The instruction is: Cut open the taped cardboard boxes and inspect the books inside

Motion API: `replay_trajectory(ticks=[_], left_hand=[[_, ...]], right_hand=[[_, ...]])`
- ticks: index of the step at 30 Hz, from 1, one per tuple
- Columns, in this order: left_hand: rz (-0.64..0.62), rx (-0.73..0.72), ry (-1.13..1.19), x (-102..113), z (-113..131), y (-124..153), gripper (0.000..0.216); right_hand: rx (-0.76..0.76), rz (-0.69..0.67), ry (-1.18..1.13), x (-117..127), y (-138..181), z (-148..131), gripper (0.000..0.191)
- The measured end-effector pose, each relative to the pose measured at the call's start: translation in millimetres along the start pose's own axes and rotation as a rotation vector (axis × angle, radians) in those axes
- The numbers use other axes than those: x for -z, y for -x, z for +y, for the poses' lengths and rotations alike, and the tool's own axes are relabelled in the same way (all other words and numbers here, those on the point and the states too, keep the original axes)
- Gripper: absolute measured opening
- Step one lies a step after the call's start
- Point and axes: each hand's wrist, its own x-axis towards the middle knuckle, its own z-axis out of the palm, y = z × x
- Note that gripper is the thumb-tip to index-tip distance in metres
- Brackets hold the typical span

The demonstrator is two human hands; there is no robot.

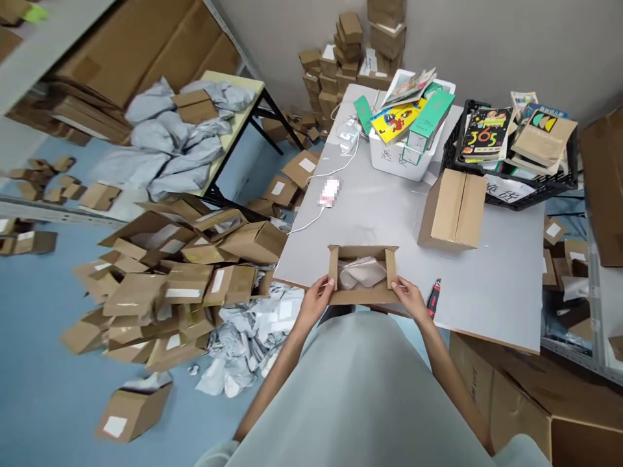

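Observation:
An opened cardboard box (364, 297) lies at the table's front edge, right in front of my body. Inside it is a crumpled pale wrapping (363, 272); what it covers, if anything, is hidden. My left hand (317, 298) grips the box's left front corner, thumb on top. At the right front corner, my right hand (409, 297) pinches the cardboard in the same way. A red and black utility knife (434, 297) rests on the table just right of my right hand. Farther back stands a closed cardboard box (453, 211).
On the grey table (379, 214) are a white bin (396, 159) of books and a black crate (535, 191) of books. A white cable (311, 220) runs along the left side. Opened boxes (185, 285) and crumpled packaging (243, 350) cover the floor to the left.

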Motion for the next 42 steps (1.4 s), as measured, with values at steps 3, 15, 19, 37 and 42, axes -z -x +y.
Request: replay_trajectory(ticks=[3, 15, 19, 37, 42], left_hand=[[0.038, -0.024, 0.043, 7.8, -0.9, 3.3, 0.077], [0.319, -0.153, 0.149, 123.9, -58.9, 29.1, 0.066], [0.445, -0.072, 0.205, 195.5, -108.0, 53.7, 0.066], [1.443, -0.098, 0.342, 635.2, -178.4, 178.8, 0.088], [1.256, -0.165, 0.313, 562.9, -208.5, 152.5, 0.081]], right_hand=[[0.052, 0.009, -0.015, -4.9, 5.0, -12.2, 0.093], [0.236, -0.077, 0.198, -108.8, 31.2, -95.3, 0.1], [0.262, -0.225, 0.271, -195.9, 44.9, -120.6, 0.092], [0.794, -1.104, 0.095, -707.6, 186.4, -367.3, 0.083], [0.828, -1.253, 0.191, -656.0, 189.0, -299.4, 0.062]])
